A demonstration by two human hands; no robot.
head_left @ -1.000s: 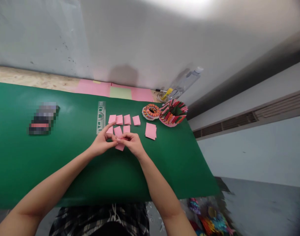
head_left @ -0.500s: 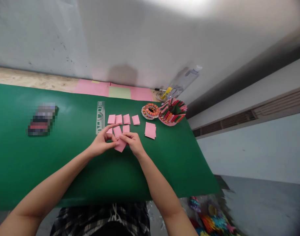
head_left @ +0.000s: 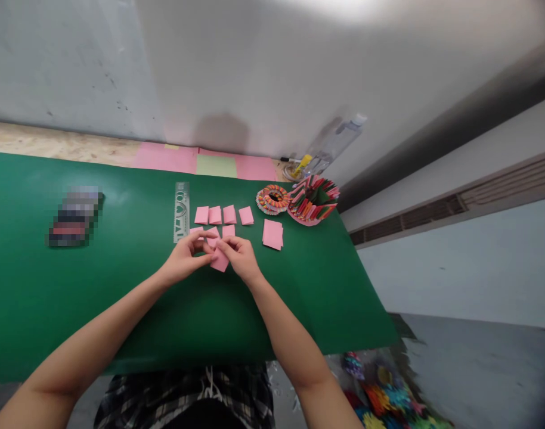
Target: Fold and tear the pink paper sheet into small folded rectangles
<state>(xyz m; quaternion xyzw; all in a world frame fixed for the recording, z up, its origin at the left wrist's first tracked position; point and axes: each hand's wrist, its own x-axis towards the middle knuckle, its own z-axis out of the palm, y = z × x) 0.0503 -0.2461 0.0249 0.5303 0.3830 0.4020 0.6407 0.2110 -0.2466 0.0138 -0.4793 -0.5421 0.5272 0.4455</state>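
Between my two hands is a small piece of pink paper (head_left: 220, 261), held a little above the green table. My left hand (head_left: 189, 256) pinches its left edge near the thumb, with the fingers curled over the top. The thumb and fingers of my right hand (head_left: 240, 257) close on its upper right side. Just beyond lie several folded pink paper pieces (head_left: 229, 214) in two rows, the nearer row partly hidden by my hands. A small stack of pink paper (head_left: 272, 233) lies to the right of my right hand.
A clear stencil ruler (head_left: 181, 211) lies left of the pink pieces. Behind the stack stand a ring of folded paper (head_left: 273, 199) and a round folded-paper piece (head_left: 315, 202). A plastic bottle (head_left: 339, 143) leans by the wall. A blurred phone-like object (head_left: 76, 215) lies far left on the green table (head_left: 133, 262).
The held pink paper looks shorter now, its upper part bent or covered by my fingers. My left index finger has come down from its raised position toward the paper.
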